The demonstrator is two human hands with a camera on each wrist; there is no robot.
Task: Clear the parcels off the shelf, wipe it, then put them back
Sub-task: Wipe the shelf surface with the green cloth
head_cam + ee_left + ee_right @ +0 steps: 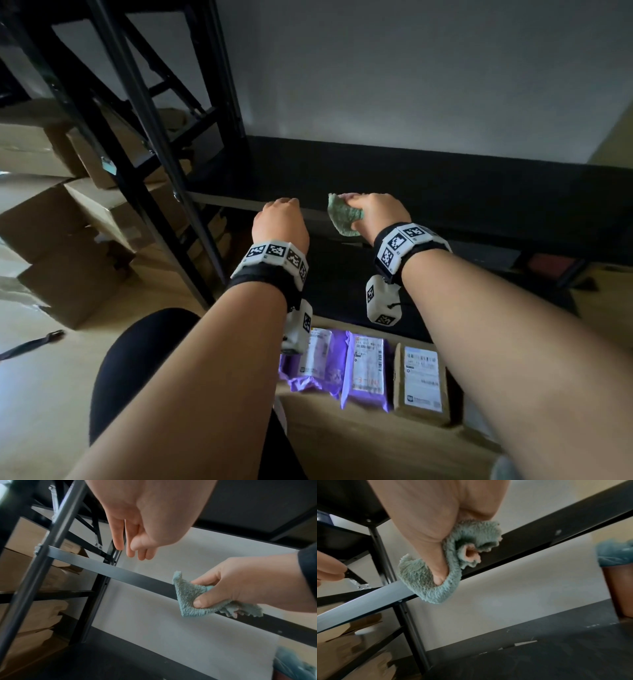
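Note:
The black shelf (428, 185) stands bare in the head view. My right hand (373, 212) grips a crumpled green cloth (344, 217) against the shelf's front edge; in the right wrist view the thumb pins the cloth (426, 588) onto the front rail (530, 543). My left hand (282, 210) hovers at the same edge just to the left, its fingers (120, 543) relaxed and holding nothing. Three parcels lie on the floor below: two purple bags (320, 363) (368, 371) and a small cardboard box (421, 385).
Black rack uprights (147, 144) rise at the left, with stacked cardboard boxes (68, 222) behind and beside them. A lower black shelf (342, 284) sits under my wrists. A brown pot with something teal on top (619, 581) stands at the right. A black strap (34, 344) lies on the floor.

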